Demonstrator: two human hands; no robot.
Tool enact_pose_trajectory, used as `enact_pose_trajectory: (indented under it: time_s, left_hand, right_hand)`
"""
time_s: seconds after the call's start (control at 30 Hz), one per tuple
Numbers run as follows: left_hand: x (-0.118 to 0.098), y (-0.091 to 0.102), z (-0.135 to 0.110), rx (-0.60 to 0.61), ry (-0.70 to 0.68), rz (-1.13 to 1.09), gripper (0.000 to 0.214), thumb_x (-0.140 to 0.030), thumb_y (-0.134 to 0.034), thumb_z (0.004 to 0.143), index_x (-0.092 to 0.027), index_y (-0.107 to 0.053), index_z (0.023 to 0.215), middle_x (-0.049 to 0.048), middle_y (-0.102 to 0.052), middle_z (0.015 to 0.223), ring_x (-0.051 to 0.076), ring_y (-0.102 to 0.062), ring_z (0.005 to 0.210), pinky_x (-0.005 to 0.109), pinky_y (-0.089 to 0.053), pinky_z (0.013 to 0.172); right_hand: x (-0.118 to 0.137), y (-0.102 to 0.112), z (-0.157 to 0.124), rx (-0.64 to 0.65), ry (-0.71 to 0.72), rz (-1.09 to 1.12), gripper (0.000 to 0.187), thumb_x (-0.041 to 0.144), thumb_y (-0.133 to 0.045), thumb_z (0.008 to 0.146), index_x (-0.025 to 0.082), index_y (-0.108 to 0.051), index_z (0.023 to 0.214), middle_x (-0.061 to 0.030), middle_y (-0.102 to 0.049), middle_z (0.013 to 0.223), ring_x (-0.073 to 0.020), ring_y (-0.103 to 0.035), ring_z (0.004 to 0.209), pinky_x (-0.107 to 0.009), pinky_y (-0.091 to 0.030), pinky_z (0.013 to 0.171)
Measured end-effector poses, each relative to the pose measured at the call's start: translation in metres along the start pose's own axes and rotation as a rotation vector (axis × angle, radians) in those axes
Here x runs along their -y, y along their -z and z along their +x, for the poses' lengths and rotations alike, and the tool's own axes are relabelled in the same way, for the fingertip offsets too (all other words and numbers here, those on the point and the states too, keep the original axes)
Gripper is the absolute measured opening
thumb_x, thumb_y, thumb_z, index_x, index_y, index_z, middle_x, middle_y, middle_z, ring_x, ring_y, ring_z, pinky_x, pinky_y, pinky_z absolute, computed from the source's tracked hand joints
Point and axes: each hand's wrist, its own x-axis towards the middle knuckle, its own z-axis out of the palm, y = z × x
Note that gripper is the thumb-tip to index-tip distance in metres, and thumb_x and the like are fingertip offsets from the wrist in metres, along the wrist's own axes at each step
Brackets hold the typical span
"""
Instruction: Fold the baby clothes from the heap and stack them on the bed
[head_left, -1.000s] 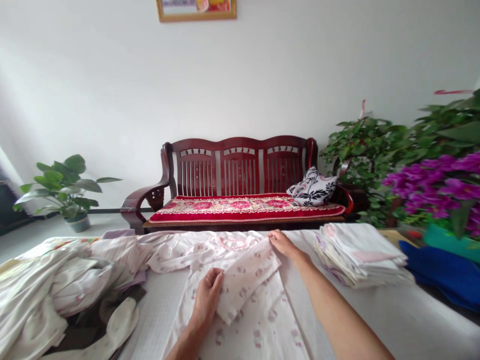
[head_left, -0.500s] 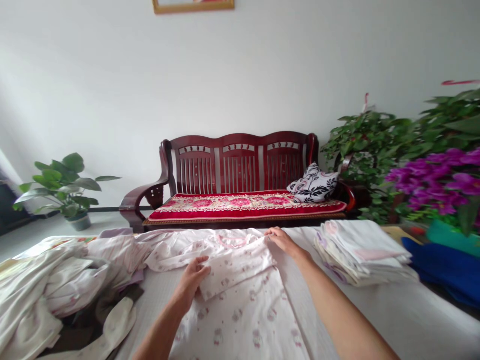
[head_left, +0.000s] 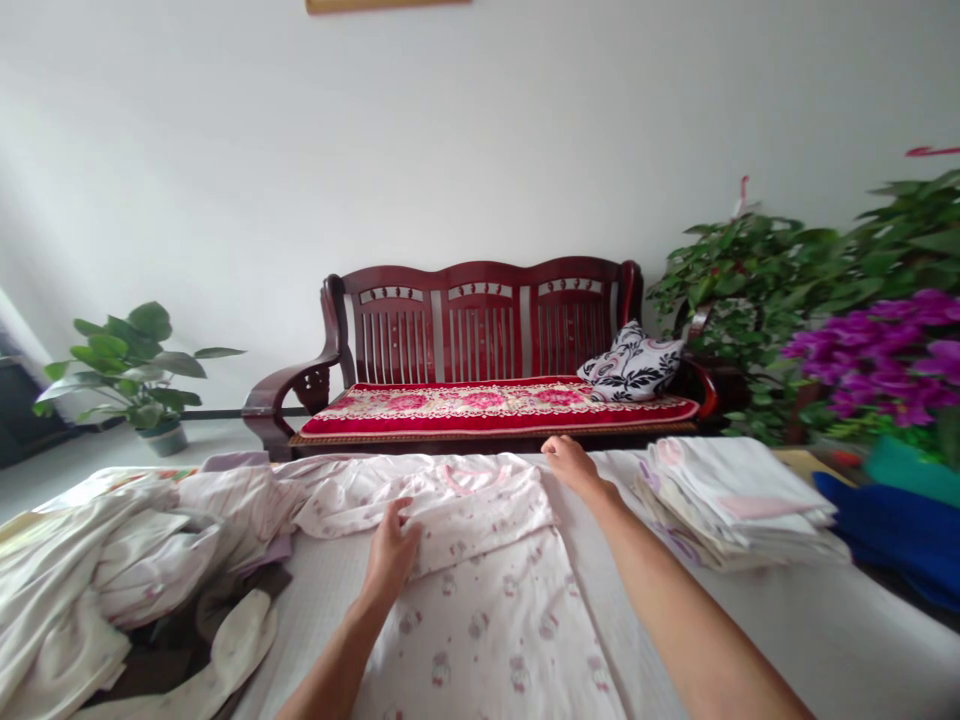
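A white garment with small pink prints [head_left: 487, 610] lies spread on the table in front of me, its pink-trimmed collar at the far edge. One sleeve is folded across its chest. My left hand [head_left: 394, 548] rests flat on the end of that folded sleeve, fingers stretched out. My right hand [head_left: 571, 465] lies at the garment's right shoulder near the table's far edge, fingers curled down onto the cloth.
A heap of unfolded pale clothes [head_left: 112, 570] covers the table's left side. A stack of folded white clothes [head_left: 739, 500] sits at the right, with blue cloth [head_left: 892, 545] beyond it. A red wooden bench [head_left: 487, 360], potted plants [head_left: 131, 365] and purple flowers [head_left: 885, 350] stand behind.
My left hand carried the sleeve end up and across the garment, then let it go and flattened on it. My right hand slid slightly farther along the shoulder.
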Motion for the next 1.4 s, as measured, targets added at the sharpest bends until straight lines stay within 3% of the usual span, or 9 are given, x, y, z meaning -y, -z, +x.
enact_pose_trajectory:
  time_s: [0.23,0.33,0.47,0.63,0.73,0.93,1.13,1.27,1.4]
  left_hand:
    - [-0.008,0.004,0.017,-0.016,-0.097,0.169,0.051,-0.027,-0.056,0.077,-0.018,-0.058,0.127,0.0024,-0.067,0.089,0.017,-0.062,0.068,0.027,-0.046,0.064]
    - [-0.022,0.005,0.031,-0.06,-0.14,0.298,0.049,-0.024,-0.056,0.08,-0.022,-0.058,0.129,0.0034,-0.069,0.093,0.018,-0.063,0.073,0.028,-0.046,0.068]
    - [-0.031,0.007,0.049,-0.058,-0.127,0.44,0.049,-0.024,-0.055,0.084,-0.023,-0.054,0.134,0.0034,-0.07,0.093,0.02,-0.065,0.08,0.029,-0.045,0.072]
    - [-0.02,0.006,0.055,0.048,-0.167,0.598,0.048,-0.017,-0.05,0.087,-0.024,-0.054,0.134,0.006,-0.073,0.104,0.023,-0.066,0.093,0.031,-0.044,0.079]
    - [-0.021,0.004,0.056,0.047,-0.187,0.612,0.046,-0.018,-0.048,0.09,-0.025,-0.053,0.135,0.0062,-0.073,0.109,0.023,-0.066,0.096,0.031,-0.045,0.08]
    - [-0.032,0.002,0.066,0.039,-0.254,0.681,0.046,-0.019,-0.043,0.094,-0.026,-0.053,0.138,0.0074,-0.07,0.122,0.025,-0.066,0.103,0.033,-0.047,0.079]
    - [-0.017,0.005,0.063,0.071,-0.203,0.758,0.039,-0.02,-0.049,0.092,-0.02,-0.061,0.128,0.0124,-0.07,0.119,0.027,-0.067,0.102,0.034,-0.049,0.079]
    - [-0.009,0.003,0.055,-0.045,-0.234,0.624,0.043,-0.022,-0.048,0.093,-0.02,-0.055,0.135,0.012,-0.066,0.125,0.023,-0.067,0.097,0.034,-0.051,0.084]
    - [-0.003,0.001,0.054,-0.042,-0.326,0.437,0.044,-0.016,-0.05,0.088,-0.021,-0.059,0.13,0.0082,-0.067,0.12,0.019,-0.068,0.087,0.032,-0.052,0.087]
  right_hand:
    - [0.026,-0.008,-0.067,0.041,-0.163,-0.015,0.031,0.041,-0.049,0.092,0.024,-0.062,0.114,-0.0062,-0.072,0.103,-0.023,-0.066,0.091,-0.03,-0.042,0.072]
    - [0.033,-0.015,-0.093,0.047,-0.122,-0.094,0.043,0.043,-0.056,0.089,0.025,-0.056,0.127,-0.0076,-0.071,0.11,-0.0247,-0.066,0.098,-0.032,-0.043,0.076]
    - [0.034,-0.018,-0.11,-0.009,-0.007,-0.239,0.04,0.041,-0.054,0.092,0.024,-0.058,0.128,-0.0109,-0.069,0.114,-0.0272,-0.064,0.103,-0.035,-0.044,0.082]
    - [0.035,-0.017,-0.119,-0.021,0.081,-0.353,0.039,0.036,-0.05,0.096,0.022,-0.06,0.13,-0.0132,-0.068,0.113,-0.0293,-0.062,0.104,-0.038,-0.042,0.084]
    - [0.038,-0.018,-0.122,-0.036,0.091,-0.359,0.036,0.034,-0.046,0.098,0.024,-0.062,0.128,-0.0121,-0.069,0.111,-0.0282,-0.062,0.102,-0.037,-0.041,0.084]
    - [0.041,-0.019,-0.125,-0.032,0.136,-0.398,0.028,0.029,-0.046,0.096,0.026,-0.07,0.112,-0.0102,-0.071,0.102,-0.0262,-0.061,0.099,-0.037,-0.039,0.082]
    - [0.042,-0.015,-0.126,-0.099,0.128,-0.359,0.035,0.031,-0.04,0.099,0.024,-0.073,0.09,-0.0139,-0.07,0.101,-0.0299,-0.056,0.103,-0.042,-0.037,0.089]
    - [0.045,-0.015,-0.123,-0.162,0.203,-0.282,0.033,0.031,-0.041,0.098,0.026,-0.07,0.114,-0.0108,-0.066,0.124,-0.0289,-0.053,0.117,-0.043,-0.037,0.102]
    - [0.05,-0.025,-0.12,-0.135,0.352,-0.251,0.048,0.033,-0.043,0.098,0.023,-0.051,0.144,-0.0064,-0.045,0.155,-0.0259,-0.032,0.145,-0.042,-0.022,0.12]
